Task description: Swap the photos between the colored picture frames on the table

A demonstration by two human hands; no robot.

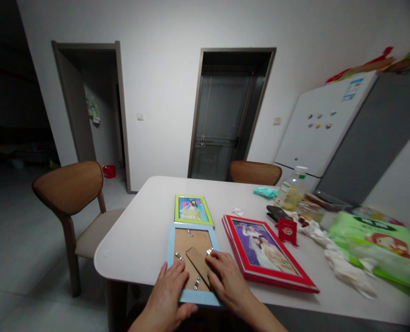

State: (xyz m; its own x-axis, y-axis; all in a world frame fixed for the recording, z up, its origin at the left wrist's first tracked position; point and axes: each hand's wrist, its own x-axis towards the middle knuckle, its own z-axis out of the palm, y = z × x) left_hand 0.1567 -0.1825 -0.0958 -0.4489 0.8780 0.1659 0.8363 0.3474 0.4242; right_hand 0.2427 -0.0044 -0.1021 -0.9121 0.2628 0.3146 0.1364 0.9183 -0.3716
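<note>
Okay, you're resting your left hand (166,295) and right hand (225,279), fingers spread flat, on a back-up light-blue picture frame (171,249) at the near edge of the white table (132,230); it's looking light and stiff, so you're safest gripping the rim, clear of the cardboard strut (198,265) and metal clips (179,256).

Brightness: dim, soft indoor light across the room
Shadow: deep darkness on the floor far left of the light-blue picture frame (171,244)
Blur: green plastic pack (374,244) right of the frame, soft, out of focus
Distortion: white refrigerator (315,124) beyond the frame leans sharply toward the edge
</note>
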